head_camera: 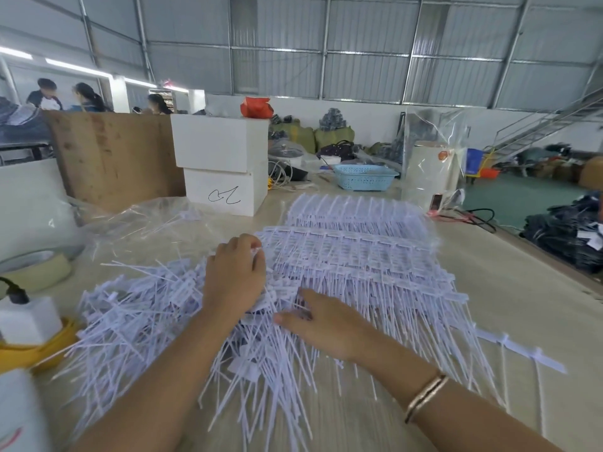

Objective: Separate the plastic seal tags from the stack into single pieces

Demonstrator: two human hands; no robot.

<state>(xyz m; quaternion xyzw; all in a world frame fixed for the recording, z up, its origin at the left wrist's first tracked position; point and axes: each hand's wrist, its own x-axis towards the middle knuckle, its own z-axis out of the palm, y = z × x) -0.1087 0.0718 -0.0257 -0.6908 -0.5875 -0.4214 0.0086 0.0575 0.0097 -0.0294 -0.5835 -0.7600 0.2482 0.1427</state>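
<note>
Yellow dish [31,349] at 9 o'clock w/ white block on it; tape roll [36,267] behind. Loose pile of single tags [137,318] at 8 o'clock on table [522,298]. White boxes [225,164] at 11 o'clock, lower one w/ black scrawl, unreadable. Left hand [233,278] fingers curled, pinching tag at stack's left edge. Stack of joined seal tags [352,252] centre to 1 o'clock. Right hand [321,324] flat, fingers straight, pressing on stack's near edge; bracelet [425,398] on wrist. Blue basket [363,177] at 1 o'clock.
</note>
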